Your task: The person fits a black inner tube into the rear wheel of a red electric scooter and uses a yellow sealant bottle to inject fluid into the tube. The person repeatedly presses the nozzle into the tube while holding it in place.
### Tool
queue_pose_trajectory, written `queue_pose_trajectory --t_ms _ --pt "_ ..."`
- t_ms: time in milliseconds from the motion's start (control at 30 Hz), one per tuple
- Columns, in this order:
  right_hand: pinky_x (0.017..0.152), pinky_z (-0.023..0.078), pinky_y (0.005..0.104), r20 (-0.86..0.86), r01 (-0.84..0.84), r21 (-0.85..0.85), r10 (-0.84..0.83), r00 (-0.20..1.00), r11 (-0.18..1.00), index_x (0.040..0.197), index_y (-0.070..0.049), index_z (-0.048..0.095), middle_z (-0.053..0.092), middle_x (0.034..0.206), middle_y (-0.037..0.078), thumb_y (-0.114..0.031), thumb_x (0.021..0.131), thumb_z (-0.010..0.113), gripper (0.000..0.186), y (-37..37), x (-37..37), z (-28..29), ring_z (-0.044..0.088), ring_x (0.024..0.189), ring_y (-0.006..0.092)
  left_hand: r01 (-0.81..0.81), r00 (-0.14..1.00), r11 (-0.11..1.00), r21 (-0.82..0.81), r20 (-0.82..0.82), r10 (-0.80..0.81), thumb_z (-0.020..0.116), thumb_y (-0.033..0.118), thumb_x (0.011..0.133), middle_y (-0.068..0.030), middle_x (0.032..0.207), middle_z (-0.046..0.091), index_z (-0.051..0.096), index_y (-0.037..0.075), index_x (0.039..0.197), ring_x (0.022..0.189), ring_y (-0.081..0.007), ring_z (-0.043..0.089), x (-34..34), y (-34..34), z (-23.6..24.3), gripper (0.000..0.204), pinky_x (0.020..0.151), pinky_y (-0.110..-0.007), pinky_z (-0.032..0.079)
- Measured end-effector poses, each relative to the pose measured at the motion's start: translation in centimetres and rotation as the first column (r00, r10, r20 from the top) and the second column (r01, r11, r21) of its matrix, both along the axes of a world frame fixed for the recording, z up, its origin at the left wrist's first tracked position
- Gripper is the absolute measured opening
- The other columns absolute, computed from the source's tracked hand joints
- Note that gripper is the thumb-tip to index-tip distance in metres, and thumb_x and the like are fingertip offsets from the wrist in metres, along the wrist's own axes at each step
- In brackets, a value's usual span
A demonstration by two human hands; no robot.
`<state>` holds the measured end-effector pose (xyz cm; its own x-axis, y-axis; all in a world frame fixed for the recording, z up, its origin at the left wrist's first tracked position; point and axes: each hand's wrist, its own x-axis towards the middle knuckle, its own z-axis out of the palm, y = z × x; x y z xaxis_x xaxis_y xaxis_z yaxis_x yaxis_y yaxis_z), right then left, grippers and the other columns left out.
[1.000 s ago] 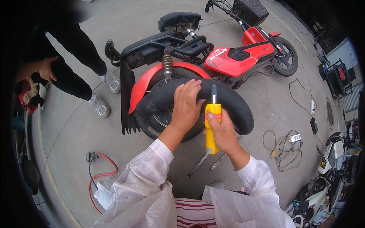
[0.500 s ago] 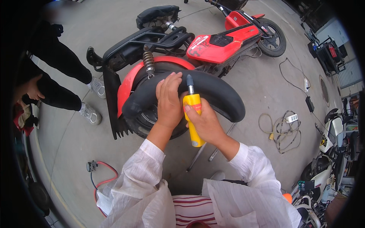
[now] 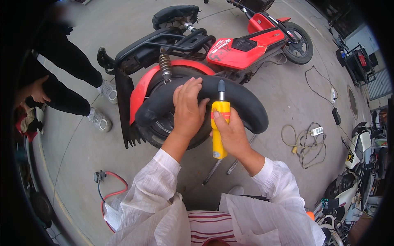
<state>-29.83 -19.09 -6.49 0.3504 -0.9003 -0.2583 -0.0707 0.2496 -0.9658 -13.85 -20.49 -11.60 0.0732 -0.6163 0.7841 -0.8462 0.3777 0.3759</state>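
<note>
A black inflated inner tube (image 3: 240, 96) lies curved across the rear wheel (image 3: 158, 130) of a red electric scooter (image 3: 230, 54) resting on its side. On the tube's near side, my left hand (image 3: 189, 107) lies with stretched fingers over the rubber and the thumb apart. My right hand (image 3: 233, 133) is closed round a yellow handheld grinder (image 3: 220, 141) with a red band. From its metal collar, a dark conical grinding tip (image 3: 221, 85) points away from me, above or against the tube; I cannot tell whether it touches.
A person in dark trousers (image 3: 65, 57) stands at the left. Coiled cables with a white power strip (image 3: 316, 131) lie on the concrete at right. Two metal bars (image 3: 213, 170) lie under the wheel. A red air hose (image 3: 117, 178) is at lower left. Other scooters (image 3: 356, 158) stand far right.
My right hand and the grinder have moved right along the tube. The left thumb has come out into view, spread from the fingers. The whole view has shifted slightly.
</note>
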Motion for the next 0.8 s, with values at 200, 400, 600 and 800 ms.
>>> queue_pose_trajectory --t_ms 200,400,600,800 --pt "0.067 0.055 0.0316 -0.019 -0.069 0.02 0.069 0.997 0.997 0.126 -0.003 0.051 0.062 0.098 0.009 -0.037 0.107 0.058 0.039 -0.1 1.0 0.1 0.066 0.071 0.0166 0.003 1.0 1.0 0.021 0.004 -0.003 0.078 -0.004 0.079 -0.0148 0.14 0.062 0.049 0.005 0.132 0.133 -0.0364 0.057 0.1 0.2 -0.1 0.061 0.114 -0.051 0.038" --pt "0.066 0.055 0.0318 0.008 -0.043 -0.003 0.043 0.999 0.999 0.125 -0.003 0.052 0.062 0.096 0.008 -0.036 0.107 0.059 0.039 -0.2 1.2 -0.2 0.067 0.071 0.0164 0.004 1.0 1.0 0.023 0.002 -0.004 0.076 -0.001 0.082 -0.0144 0.14 0.062 0.049 0.005 0.133 0.134 -0.0361 0.057 0.2 0.2 -0.3 0.058 0.114 -0.051 0.037" --pt "0.066 0.055 0.0315 -0.034 -0.078 0.016 0.078 0.996 0.997 0.123 -0.003 0.053 0.062 0.096 0.008 -0.037 0.106 0.06 0.039 0.0 1.1 0.2 0.067 0.071 0.0166 -0.004 1.0 1.0 0.025 -0.002 0.004 0.076 0.0 0.082 -0.0139 0.141 0.062 0.05 0.006 0.133 0.135 -0.0354 0.056 0.1 0.3 -0.4 0.058 0.115 -0.05 0.036" --pt "0.066 0.055 0.0313 -0.015 -0.044 -0.028 0.044 0.999 0.999 0.123 -0.002 0.053 0.063 0.097 0.009 -0.037 0.105 0.061 0.04 -0.2 1.0 -0.2 0.067 0.07 0.0166 -0.005 1.0 0.999 0.044 0.001 0.005 0.076 0.0 0.082 -0.0138 0.142 0.061 0.05 0.007 0.134 0.136 -0.0344 0.056 0.1 0.4 -0.4 0.059 0.116 -0.051 0.034"
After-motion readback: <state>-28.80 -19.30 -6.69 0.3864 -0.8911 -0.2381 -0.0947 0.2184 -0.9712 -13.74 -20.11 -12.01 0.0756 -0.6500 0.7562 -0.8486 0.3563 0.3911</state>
